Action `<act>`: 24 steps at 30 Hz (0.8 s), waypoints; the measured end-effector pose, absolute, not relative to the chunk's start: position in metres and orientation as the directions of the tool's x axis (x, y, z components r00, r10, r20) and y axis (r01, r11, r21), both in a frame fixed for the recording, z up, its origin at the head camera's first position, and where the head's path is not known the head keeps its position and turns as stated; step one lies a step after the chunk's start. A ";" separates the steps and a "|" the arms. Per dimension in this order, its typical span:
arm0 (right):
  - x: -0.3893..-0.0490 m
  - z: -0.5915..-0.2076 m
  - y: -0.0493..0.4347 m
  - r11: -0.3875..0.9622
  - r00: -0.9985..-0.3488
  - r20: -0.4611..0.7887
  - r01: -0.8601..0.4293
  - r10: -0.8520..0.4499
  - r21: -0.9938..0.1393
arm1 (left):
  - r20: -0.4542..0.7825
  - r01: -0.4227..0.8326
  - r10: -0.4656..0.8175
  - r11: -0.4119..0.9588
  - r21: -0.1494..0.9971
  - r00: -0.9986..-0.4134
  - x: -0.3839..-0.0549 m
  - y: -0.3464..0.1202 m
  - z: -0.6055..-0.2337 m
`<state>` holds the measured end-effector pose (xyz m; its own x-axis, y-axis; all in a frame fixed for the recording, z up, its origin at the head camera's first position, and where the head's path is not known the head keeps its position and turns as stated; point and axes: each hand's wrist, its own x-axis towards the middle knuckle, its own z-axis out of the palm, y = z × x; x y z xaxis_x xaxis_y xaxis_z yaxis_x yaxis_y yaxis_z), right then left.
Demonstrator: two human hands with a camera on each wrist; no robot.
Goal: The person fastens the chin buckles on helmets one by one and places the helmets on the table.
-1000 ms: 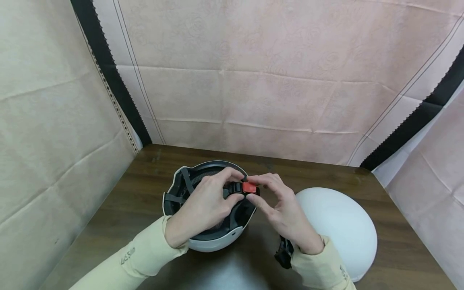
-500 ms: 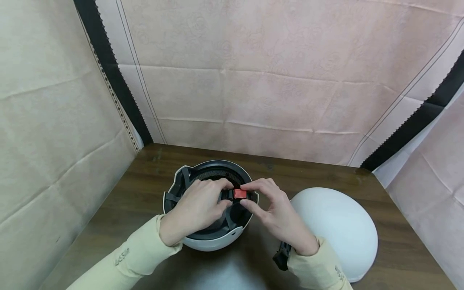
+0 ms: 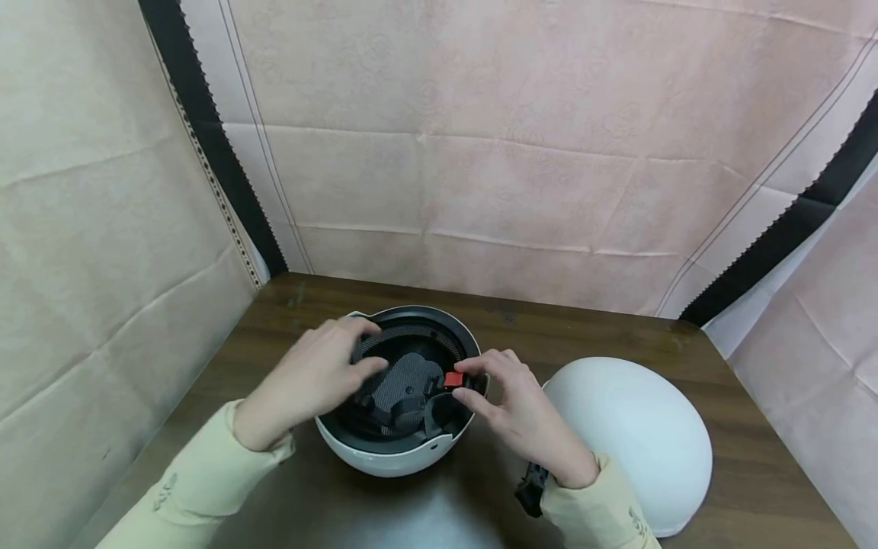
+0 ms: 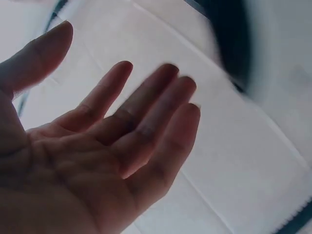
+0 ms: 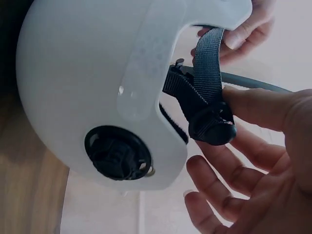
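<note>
A white helmet (image 3: 384,463) lies upside down on the table, its black lining facing up. My right hand (image 3: 517,408) pinches the red-and-black buckle (image 3: 453,379) of the chin strap at the helmet's right side. In the right wrist view, thumb and fingers hold the strap's black end piece, and dark webbing (image 5: 208,63) runs up to the shell. My left hand (image 3: 309,381) hovers over the left rim with thumb and fingers apart. The left wrist view shows that palm (image 4: 112,141) holding nothing, with the shell blurred at upper right.
A second white helmet (image 3: 631,435) sits dome up at the right, close to my right forearm. A black device (image 3: 531,489) is beside the right wrist. The brown wooden table (image 3: 494,313) ends against pale fabric walls (image 3: 446,191) at the back and sides.
My left hand has let go of the buckle and moved left, uncovering the helmet's lining. My right hand has come slightly left and lower with the red buckle, now nearer the rim.
</note>
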<state>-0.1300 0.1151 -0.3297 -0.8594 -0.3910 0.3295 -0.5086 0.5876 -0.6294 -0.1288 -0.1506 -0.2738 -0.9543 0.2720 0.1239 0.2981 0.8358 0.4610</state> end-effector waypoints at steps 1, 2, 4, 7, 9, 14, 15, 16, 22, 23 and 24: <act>-0.130 -0.330 0.115 0.591 -0.861 0.326 -0.505 -0.390 -0.629 | 0.111 0.275 0.253 0.839 0.470 -0.961 -0.130 -0.158 -0.274; -0.130 -0.331 0.115 0.593 -0.863 0.324 -0.503 -0.388 -0.629 | 0.095 0.252 0.236 0.840 0.480 -0.967 -0.132 -0.166 -0.274; -0.131 -0.333 0.116 0.597 -0.864 0.325 -0.501 -0.384 -0.627 | 0.055 0.214 0.216 0.841 0.497 -0.975 -0.135 -0.179 -0.277; -0.132 -0.335 0.117 0.597 -0.864 0.328 -0.502 -0.381 -0.626 | -0.016 0.168 0.209 0.828 0.535 -0.978 -0.140 -0.193 -0.284; -0.133 -0.336 0.118 0.600 -0.867 0.326 -0.496 -0.376 -0.628 | -0.062 0.147 0.221 0.807 0.572 -0.973 -0.143 -0.198 -0.290; -0.133 -0.341 0.122 0.617 -0.885 0.297 -0.464 -0.360 -0.636 | -0.116 0.103 0.232 0.754 0.649 -0.966 -0.146 -0.202 -0.300; -0.133 -0.341 0.123 0.620 -0.887 0.292 -0.459 -0.357 -0.637 | -0.114 0.100 0.227 0.754 0.649 -0.967 -0.146 -0.202 -0.301; -0.133 -0.342 0.123 0.621 -0.890 0.289 -0.454 -0.354 -0.639 | -0.114 0.097 0.221 0.757 0.646 -0.969 -0.146 -0.203 -0.302; -0.133 -0.346 0.124 0.603 -0.901 0.270 -0.429 -0.339 -0.673 | -0.123 0.071 0.186 0.781 0.620 -0.975 -0.149 -0.208 -0.305; -0.133 -0.347 0.123 0.602 -0.904 0.263 -0.422 -0.338 -0.678 | -0.125 0.072 0.192 0.775 0.628 -0.973 -0.150 -0.210 -0.306; -0.132 -0.349 0.123 0.602 -0.906 0.254 -0.415 -0.337 -0.682 | -0.127 0.073 0.199 0.766 0.639 -0.972 -0.152 -0.211 -0.307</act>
<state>-0.1324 0.1227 -0.3487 -0.9064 -0.3372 0.2544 -0.4153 0.6016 -0.6823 -0.1515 -0.2114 -0.3075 -0.9716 0.1992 -0.1275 0.0733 0.7661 0.6385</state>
